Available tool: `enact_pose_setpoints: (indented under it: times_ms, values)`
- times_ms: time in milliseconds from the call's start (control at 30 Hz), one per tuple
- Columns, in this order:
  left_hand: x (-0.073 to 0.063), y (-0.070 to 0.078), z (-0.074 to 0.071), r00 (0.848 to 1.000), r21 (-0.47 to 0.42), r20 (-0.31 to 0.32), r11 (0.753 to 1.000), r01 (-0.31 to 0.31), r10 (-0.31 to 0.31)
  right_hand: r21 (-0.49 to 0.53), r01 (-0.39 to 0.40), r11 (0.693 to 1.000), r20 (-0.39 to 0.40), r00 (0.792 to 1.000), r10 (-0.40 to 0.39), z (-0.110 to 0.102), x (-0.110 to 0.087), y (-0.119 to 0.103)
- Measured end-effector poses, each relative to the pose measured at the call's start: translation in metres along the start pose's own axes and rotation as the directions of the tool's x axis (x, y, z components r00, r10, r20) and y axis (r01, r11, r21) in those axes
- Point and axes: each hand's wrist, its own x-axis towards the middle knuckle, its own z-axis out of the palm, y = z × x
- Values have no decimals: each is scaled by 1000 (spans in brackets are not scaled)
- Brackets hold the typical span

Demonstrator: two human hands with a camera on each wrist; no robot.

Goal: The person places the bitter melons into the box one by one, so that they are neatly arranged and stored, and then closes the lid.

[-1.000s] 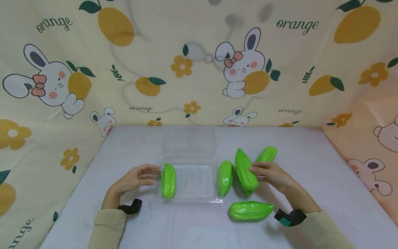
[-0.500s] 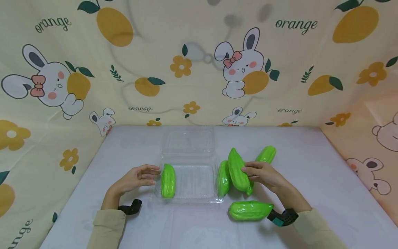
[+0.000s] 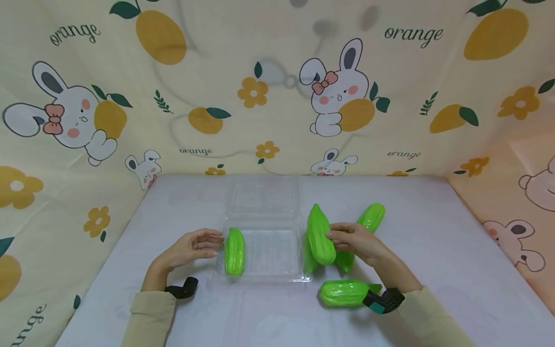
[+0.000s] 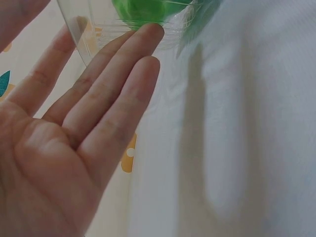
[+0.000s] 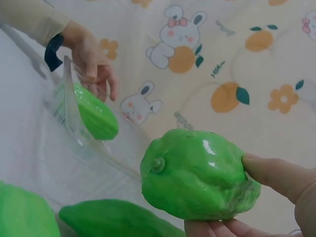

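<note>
My right hand [image 3: 357, 241] pinches a glossy green, ribbed gourd [image 3: 320, 236] between thumb and fingers, pointed end away from me. In the right wrist view its blunt end with a short stem nub [image 5: 157, 165] faces the camera. The held gourd overlaps another gourd [image 3: 310, 262] by the right wall of a clear plastic clamshell box [image 3: 273, 253]. Inside the box, along its left side, lies one gourd [image 3: 235, 253]. My left hand [image 3: 197, 248] has its fingers extended, fingertips right at the box's left wall; it holds nothing.
The box's clear lid [image 3: 265, 197] lies folded back behind it. To the right are more gourds: one partly hidden by my right hand [image 3: 345, 261], one farther back [image 3: 372, 216], one near the front [image 3: 342, 293] under my wrist camera. A printed cloth [image 3: 277, 120] rises behind the white table [image 3: 260, 318].
My right hand has carried the gripped gourd leftward, over the gourd beside the box, and turned it more lengthwise. The left hand has stayed put.
</note>
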Motion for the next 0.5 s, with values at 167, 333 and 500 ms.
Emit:
enact_pose_setpoints:
  times_ms: [167,333,500]
  values:
    - [1,-1,1,1000,9,3,1000,-3,3,25,16,1000,18,1000,-16,5,2,-2]
    - [1,-1,0,1000,5,4,1000,-2,2,35,20,999,31,999,-21,10,6,-2]
    - [1,-1,0,1000,7,7,1000,-9,9,12,8,1000,25,1000,-9,17,8,-5]
